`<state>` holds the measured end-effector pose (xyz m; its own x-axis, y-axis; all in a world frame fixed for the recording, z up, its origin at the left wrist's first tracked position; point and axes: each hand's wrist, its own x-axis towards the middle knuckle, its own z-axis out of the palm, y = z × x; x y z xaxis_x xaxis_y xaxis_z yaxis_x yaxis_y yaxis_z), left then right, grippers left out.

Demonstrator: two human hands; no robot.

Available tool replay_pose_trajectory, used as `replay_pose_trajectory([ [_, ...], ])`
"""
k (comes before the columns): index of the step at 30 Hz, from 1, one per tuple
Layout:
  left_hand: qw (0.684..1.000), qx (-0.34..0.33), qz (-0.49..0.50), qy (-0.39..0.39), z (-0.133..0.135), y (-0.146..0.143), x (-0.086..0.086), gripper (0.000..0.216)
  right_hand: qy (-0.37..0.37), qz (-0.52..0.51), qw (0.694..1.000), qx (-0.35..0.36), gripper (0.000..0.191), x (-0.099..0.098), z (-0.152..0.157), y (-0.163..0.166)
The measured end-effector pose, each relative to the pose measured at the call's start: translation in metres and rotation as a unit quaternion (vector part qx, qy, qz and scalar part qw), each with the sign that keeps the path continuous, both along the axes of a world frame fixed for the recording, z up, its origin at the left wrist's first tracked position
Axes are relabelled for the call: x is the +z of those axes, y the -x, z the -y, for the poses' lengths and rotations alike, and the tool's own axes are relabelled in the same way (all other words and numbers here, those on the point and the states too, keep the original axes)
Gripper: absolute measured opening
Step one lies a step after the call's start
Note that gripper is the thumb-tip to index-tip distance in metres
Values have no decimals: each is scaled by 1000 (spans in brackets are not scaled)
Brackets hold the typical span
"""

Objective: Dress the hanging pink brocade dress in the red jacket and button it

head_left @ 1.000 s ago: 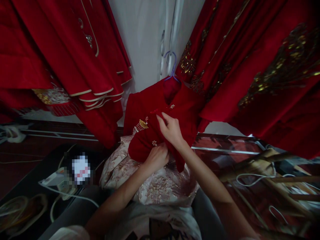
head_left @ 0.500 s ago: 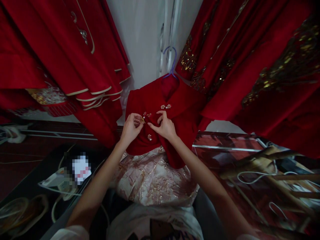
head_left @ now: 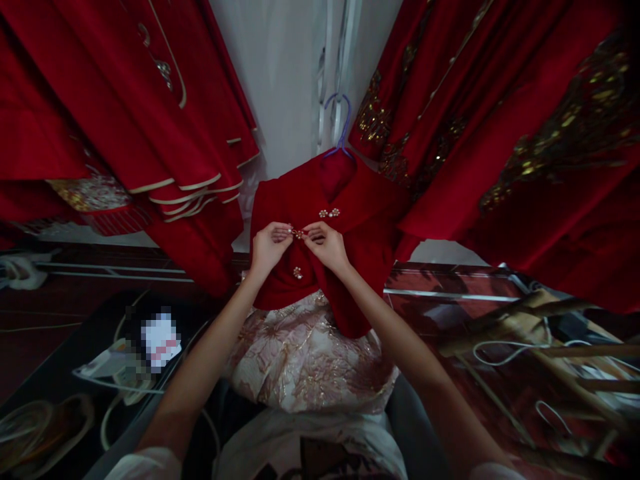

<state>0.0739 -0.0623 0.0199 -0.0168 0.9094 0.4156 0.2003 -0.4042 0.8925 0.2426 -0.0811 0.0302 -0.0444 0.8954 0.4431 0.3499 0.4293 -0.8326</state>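
Note:
A small red velvet jacket point(head_left: 360, 220) hangs in front of me on a lilac hanger point(head_left: 339, 123). It has pearl clasps down the front; the top one point(head_left: 329, 213) and the lowest one point(head_left: 298, 273) are joined. My left hand point(head_left: 267, 245) and my right hand point(head_left: 326, 244) both pinch the middle clasp point(head_left: 299, 233), fingertips almost touching, one on each side of the front opening. Below the jacket hangs a pale pink brocade skirt point(head_left: 305, 360).
Red embroidered gowns hang at the left point(head_left: 125, 113) and at the right point(head_left: 505, 127), close to the jacket. A white wall point(head_left: 285, 87) lies behind. A white iron with a cord point(head_left: 113, 363) lies low at the left. Wooden sticks and wires point(head_left: 545, 347) lie at the right.
My left hand rose from the jacket's hem to the middle clasp. My right hand moved to meet it, and the jacket front now hangs flat instead of bunched up.

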Motion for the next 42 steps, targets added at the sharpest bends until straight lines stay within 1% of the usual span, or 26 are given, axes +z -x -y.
replay_pose_trajectory([
  [4,999,-1,25,32,0,0,3,23,5,-41,999,10,22,-1,-2,-1],
  [9,999,5,30,40,0,-1,5,25,-4,-2,1000,-4,18,0,-1,6],
  [13,999,2,32,40,-1,0,3,26,-7,-1,1000,-30,18,-1,3,12],
  [16,1000,-2,1,28,0,4,3,24,-8,-5,999,-39,18,-4,4,15],
  [19,998,2,-63,-3,2,9,5,21,-11,3,999,-53,17,-5,2,17],
  [22,994,-14,-101,-30,0,12,5,19,-11,13,998,-68,16,-4,0,19],
  [24,993,-37,-103,-35,-3,13,2,18,-2,10,998,-54,17,-1,0,17],
  [26,994,-51,-88,-30,-3,12,-3,22,14,0,1000,-15,19,0,1,10],
  [27,996,-47,-77,-25,-1,12,-6,27,24,-10,1000,6,20,1,4,4],
  [29,997,-22,-66,-18,7,11,-10,33,43,-36,998,36,23,0,13,-11],
  [31,994,-18,-100,-28,24,10,-10,28,65,-63,995,50,26,-2,27,-30],
  [33,982,-57,-174,-50,45,11,-7,18,104,-66,990,67,26,-4,43,-47],
  [35,964,-91,-242,-64,67,12,-4,18,145,-22,985,93,25,-4,58,-58],
  [37,953,-94,-281,-65,83,13,-4,22,153,50,981,104,23,-3,66,-58],
  [39,951,-87,-291,-62,93,14,-7,24,122,114,982,93,20,-4,70,-49],
  [42,953,-82,-284,-65,96,14,-16,20,78,158,982,61,20,-8,71,-30],
])
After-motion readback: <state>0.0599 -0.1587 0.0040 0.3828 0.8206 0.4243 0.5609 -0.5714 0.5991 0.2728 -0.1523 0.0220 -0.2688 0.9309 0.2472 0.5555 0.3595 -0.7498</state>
